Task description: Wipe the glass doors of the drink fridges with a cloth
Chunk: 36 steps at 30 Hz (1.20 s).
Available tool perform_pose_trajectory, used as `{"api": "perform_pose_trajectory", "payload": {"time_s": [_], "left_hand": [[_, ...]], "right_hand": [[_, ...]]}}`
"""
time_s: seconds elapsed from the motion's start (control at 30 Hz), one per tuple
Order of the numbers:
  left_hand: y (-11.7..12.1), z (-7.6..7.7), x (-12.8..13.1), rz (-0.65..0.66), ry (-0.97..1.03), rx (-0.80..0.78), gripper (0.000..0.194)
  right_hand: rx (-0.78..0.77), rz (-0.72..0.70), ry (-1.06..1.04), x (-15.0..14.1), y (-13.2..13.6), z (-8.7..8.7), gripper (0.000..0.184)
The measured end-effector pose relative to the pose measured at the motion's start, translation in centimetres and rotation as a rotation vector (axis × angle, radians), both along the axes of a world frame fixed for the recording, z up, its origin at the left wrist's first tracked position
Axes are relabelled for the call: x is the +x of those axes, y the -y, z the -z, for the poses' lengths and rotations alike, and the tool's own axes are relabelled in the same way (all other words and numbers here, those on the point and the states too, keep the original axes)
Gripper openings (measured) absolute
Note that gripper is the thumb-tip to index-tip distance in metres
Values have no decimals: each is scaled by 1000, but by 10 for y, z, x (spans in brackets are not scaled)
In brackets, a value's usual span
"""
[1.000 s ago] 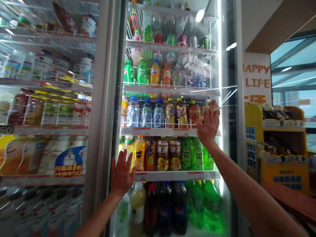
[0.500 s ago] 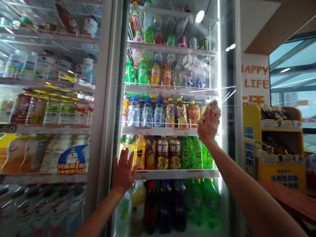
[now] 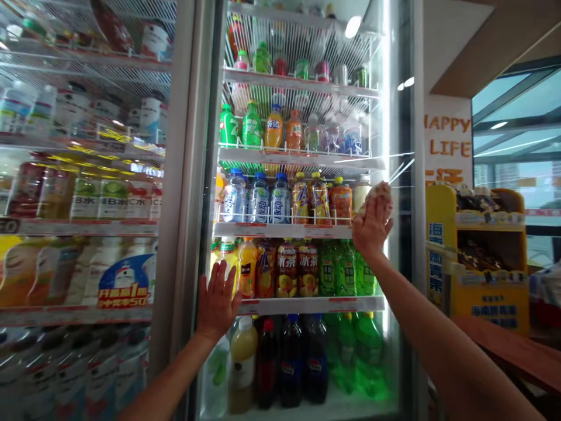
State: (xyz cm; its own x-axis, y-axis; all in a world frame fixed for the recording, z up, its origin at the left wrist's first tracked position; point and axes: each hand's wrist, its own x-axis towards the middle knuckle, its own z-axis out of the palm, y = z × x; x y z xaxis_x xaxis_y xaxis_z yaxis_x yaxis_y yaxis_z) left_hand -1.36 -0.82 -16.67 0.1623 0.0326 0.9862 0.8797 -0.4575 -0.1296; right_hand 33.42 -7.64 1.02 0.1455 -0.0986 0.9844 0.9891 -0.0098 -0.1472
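A crumpled pale cloth [image 3: 382, 196] lies under my right hand [image 3: 371, 225], pressed against the glass door [image 3: 307, 365] of a lit drinks fridge. The fingers are bent over the cloth and cover part of it. Lower and to the left, my left hand [image 3: 217, 301] rests flat on the same glass near the door frame [image 3: 186, 193], its fingers spread and holding nothing. Behind the glass, blue-capped bottles [image 3: 258, 199], brown iced tea bottles [image 3: 286, 269] and green bottles [image 3: 347, 272] stand in rows on white shelves [image 3: 302, 230].
To the left, a second fridge holds bottled drinks [image 3: 116, 199] on its shelves. At the right stands a yellow display rack [image 3: 491, 304] with packaged goods, and a reddish-brown surface [image 3: 512, 354] juts out below it. Orange lettering [image 3: 449, 147] marks the wall above.
The view has shifted slightly. My right hand with the cloth has moved very little on the glass, and my left hand stays flat in about the same place.
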Motion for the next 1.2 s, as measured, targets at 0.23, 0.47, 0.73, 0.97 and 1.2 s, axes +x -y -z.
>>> {"api": "perform_pose_trajectory", "payload": {"time_s": [0.23,0.47,0.73,0.97,1.2], "left_hand": [[1,0,0,30,2,-4,69],[0,-1,1,10,4,10,69],[-1,1,2,39,12,-1,69],[-3,1,1,14,-2,8,68],[-2,1,4,13,11,18,69]], "right_hand": [[-248,-71,616,-123,-22,34,61],[-99,-2,228,-8,2,35,59],[-129,-71,450,-74,-11,74,62],[-177,4,388,-5,4,106,54],[82,6,100,0,-4,104,56]]}}
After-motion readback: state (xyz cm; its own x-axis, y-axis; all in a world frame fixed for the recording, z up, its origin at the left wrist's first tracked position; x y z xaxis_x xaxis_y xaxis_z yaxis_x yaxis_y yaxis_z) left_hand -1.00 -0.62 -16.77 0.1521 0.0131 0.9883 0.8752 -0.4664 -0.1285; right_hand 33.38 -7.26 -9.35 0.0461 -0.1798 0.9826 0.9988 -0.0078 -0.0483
